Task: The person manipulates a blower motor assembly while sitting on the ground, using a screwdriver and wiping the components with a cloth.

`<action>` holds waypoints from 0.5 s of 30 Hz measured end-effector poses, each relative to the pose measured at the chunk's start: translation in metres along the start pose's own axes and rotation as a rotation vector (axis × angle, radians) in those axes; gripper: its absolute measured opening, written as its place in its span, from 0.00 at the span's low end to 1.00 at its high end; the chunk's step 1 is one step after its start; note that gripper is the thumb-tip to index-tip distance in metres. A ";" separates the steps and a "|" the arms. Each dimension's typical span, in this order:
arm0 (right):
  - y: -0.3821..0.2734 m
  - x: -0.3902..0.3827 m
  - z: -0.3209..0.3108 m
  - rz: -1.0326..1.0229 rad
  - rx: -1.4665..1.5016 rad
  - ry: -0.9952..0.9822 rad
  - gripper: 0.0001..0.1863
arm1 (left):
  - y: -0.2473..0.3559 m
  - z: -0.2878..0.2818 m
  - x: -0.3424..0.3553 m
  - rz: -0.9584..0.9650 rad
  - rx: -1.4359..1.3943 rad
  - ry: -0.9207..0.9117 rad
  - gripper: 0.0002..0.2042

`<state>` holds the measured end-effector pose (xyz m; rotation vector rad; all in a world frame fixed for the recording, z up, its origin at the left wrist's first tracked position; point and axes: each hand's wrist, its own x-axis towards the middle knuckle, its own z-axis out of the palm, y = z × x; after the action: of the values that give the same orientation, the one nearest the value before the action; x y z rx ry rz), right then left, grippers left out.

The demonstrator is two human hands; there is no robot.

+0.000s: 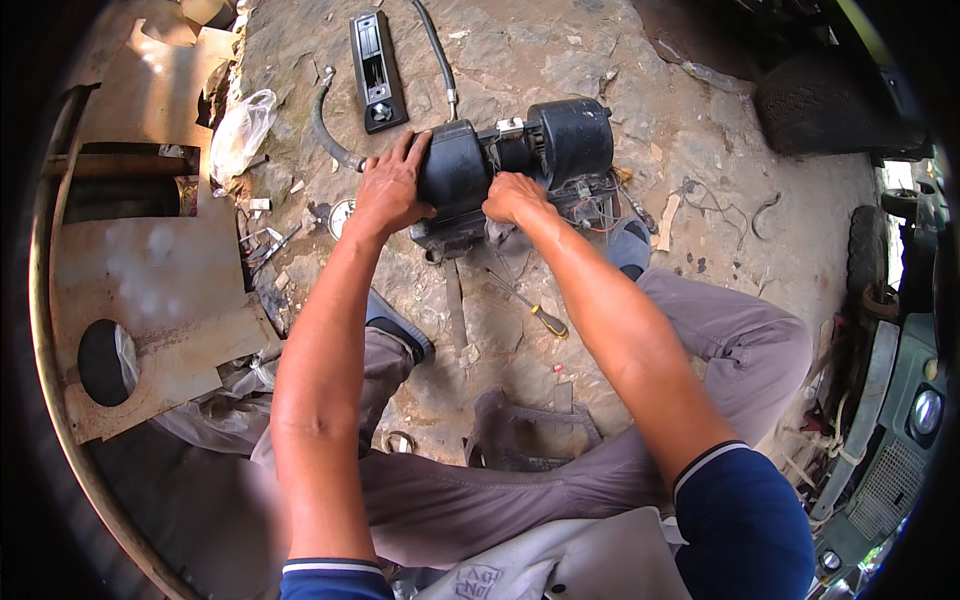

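Note:
A black car blower unit [450, 165] lies on the stony ground before me, with two rounded housings and a motor [515, 153] in the gap between them. My left hand [392, 192] grips the left housing's outer end, fingers over its top and thumb on the near side. At the middle gap, my right hand [515, 197] is closed, its fingertips down by the motor; what they pinch is hidden. Loose wires [597, 205] hang at the unit's right near side. Between my legs lies a screwdriver [540, 313] with a yellow and black handle.
Beyond the unit are a black control panel [377, 75] and hoses [326, 115]. Rusty sheet metal [150, 270] and a clear plastic bag [243, 132] lie left. A dark bracket-like part [520, 430] sits near my lap. Vehicle front parts [890, 470] stand right; thin wire [715, 205] lies on the ground.

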<state>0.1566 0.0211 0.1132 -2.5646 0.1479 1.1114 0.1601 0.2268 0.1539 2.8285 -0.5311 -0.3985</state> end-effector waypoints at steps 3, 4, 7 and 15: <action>0.008 0.000 0.001 -0.034 -0.028 -0.039 0.21 | -0.006 -0.003 0.003 0.021 -0.021 -0.001 0.59; 0.013 -0.002 0.004 -0.046 -0.037 -0.046 0.21 | -0.005 -0.003 0.003 0.021 -0.011 0.004 0.59; 0.036 -0.017 0.013 -0.216 -0.212 -0.103 0.21 | 0.000 -0.004 -0.003 0.022 -0.034 -0.005 0.59; 0.087 -0.120 -0.019 -0.185 0.172 0.016 0.25 | 0.000 -0.002 -0.009 -0.010 -0.015 -0.004 0.61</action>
<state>0.0675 -0.0717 0.1889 -2.3808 0.0093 0.9660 0.1525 0.2306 0.1579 2.8181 -0.5131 -0.4090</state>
